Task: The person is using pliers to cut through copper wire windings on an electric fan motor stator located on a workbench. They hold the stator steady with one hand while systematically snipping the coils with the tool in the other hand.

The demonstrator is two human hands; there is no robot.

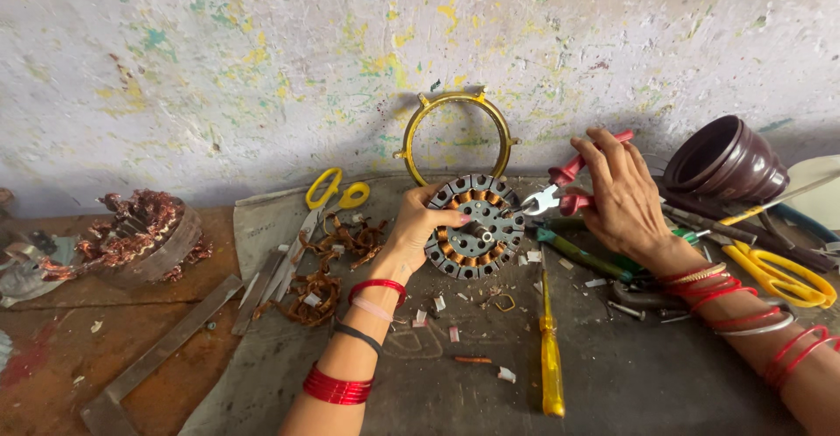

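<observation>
While the left hand (418, 221) grips the round motor part (475, 226) by its rim and tips it up off the worktop (630, 375), the right hand (617, 191) is closed on red pliers (560, 193) whose tip touches the part's edge. If the pliers slip, the tip could poke the left fingers or scratch the thin copper wire (455, 252) inside. A loose hold could let the heavy part drop onto the yellow screwdriver (549, 348) lying just below it

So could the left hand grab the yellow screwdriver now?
Probably not yet: the left hand is holding the round motor stator. The yellow screwdriver lies uncovered nearby, though.
</observation>
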